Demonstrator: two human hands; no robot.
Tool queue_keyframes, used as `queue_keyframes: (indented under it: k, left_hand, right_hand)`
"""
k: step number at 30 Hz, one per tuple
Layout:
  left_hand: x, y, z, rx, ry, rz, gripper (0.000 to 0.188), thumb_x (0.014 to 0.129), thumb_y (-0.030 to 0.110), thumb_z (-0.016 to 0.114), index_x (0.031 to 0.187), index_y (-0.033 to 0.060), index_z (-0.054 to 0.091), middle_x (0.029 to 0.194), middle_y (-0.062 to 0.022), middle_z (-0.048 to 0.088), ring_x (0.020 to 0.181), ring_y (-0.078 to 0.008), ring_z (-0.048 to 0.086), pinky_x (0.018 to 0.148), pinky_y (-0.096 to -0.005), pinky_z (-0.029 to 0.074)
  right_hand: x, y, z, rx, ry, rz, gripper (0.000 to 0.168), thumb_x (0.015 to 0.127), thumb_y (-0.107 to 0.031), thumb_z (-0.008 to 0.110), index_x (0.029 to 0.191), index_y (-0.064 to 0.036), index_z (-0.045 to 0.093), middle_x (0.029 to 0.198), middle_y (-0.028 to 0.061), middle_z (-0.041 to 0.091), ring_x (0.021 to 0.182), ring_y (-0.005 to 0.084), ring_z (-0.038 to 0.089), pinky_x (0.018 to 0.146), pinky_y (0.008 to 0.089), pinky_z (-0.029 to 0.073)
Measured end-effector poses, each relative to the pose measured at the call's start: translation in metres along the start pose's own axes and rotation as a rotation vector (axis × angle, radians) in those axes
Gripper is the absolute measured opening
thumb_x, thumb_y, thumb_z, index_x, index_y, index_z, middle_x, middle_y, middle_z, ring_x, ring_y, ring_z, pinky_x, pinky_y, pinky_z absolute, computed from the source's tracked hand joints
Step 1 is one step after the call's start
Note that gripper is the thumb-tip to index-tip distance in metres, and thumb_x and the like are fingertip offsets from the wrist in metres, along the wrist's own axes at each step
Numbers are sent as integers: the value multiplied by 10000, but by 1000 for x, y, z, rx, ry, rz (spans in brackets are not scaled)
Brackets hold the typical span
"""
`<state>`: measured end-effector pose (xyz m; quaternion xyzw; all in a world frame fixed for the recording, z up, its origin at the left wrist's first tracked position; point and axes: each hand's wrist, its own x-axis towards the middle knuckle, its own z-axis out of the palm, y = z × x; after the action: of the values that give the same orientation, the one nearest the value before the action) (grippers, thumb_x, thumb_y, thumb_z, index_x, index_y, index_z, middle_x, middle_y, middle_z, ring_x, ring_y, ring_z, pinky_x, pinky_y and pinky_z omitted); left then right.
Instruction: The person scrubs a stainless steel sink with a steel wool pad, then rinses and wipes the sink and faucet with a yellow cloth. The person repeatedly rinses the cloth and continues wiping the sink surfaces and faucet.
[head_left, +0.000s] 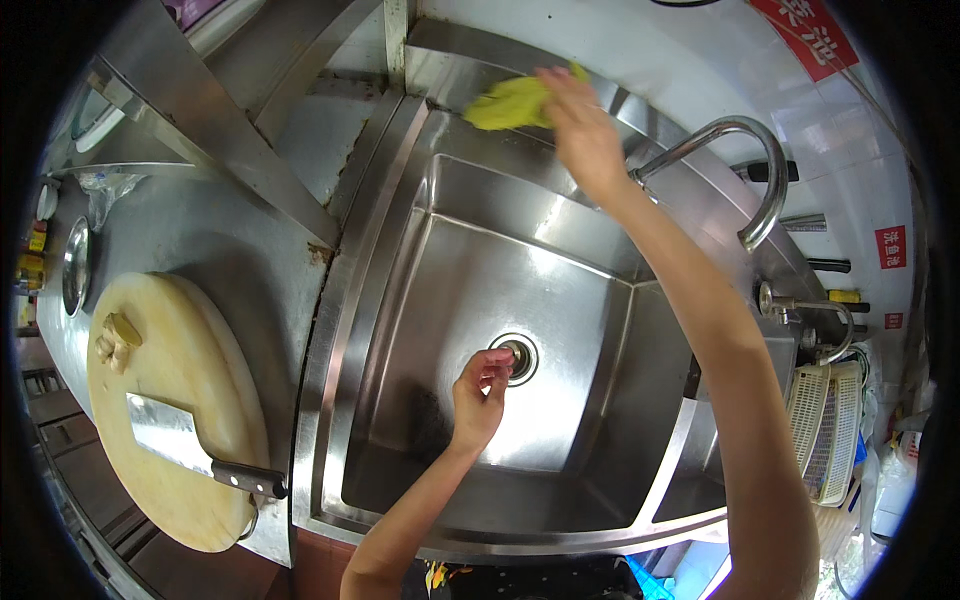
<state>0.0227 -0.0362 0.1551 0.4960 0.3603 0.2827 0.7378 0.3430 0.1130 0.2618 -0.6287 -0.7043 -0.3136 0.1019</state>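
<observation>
My right hand (589, 142) reaches to the raised back ledge of a stainless steel sink (465, 270), pressing a yellow-green cloth (514, 103) against the metal; its outline is slightly blurred. Part of the cloth lies hidden under the fingers. Over the basin hangs my left hand (480, 405), close to the drain (519, 360) in this view. Its fingers curl loosely, with a gap at the thumb and nothing visible between them. A curved chrome faucet (761, 135) rises just right of my right hand.
Left of the sink, a thick round chopping board (180, 352) bears a cleaver (169, 431) and a piece of ginger (116, 343). A metal bowl (77, 266) sits beyond it. A steel post (217, 120) slants across the upper left. White plastic baskets (832, 427) stand at right.
</observation>
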Motion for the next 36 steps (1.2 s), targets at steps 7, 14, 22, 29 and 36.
queue_keyframes:
  k: [7,14,22,29,36]
  left_hand:
    - [11,0,1,-24,-27,0,161,903,-14,550,1050,13,607,982,-77,660,899,-135,625,780,-257,484]
    - [13,3,-9,-14,-4,-21,164,907,-5,546,1056,21,608,978,-72,657,887,-128,617,783,-253,478]
    - [10,15,-23,18,13,12,166,910,-6,538,1063,22,597,978,-56,650,873,-105,603,785,-245,467]
    - [-2,30,-8,16,-18,29,206,888,-53,507,1070,-11,593,1006,-88,629,933,-140,598,863,-282,483]
    - [14,31,27,-21,22,-81,341,919,145,572,1236,60,479,1122,-71,581,958,-148,578,847,-306,490]
  right_hand:
    - [-18,7,-2,-31,249,498,454,731,-184,604,1111,56,546,1316,246,429,1250,419,361,1058,526,263]
    - [115,-87,73,62,192,316,463,751,-171,599,1177,3,551,1398,181,398,1316,345,340,1099,506,233]
    - [79,-40,41,103,62,60,385,785,-74,556,1167,-22,566,1435,141,389,1341,285,355,1117,441,270]
    - [-30,21,-16,-26,14,177,376,752,35,552,1124,-20,570,1441,134,392,1316,288,398,1070,415,363]
    - [-116,-46,-90,593,-242,742,287,777,16,624,1063,16,601,1056,133,657,874,247,648,778,324,521]
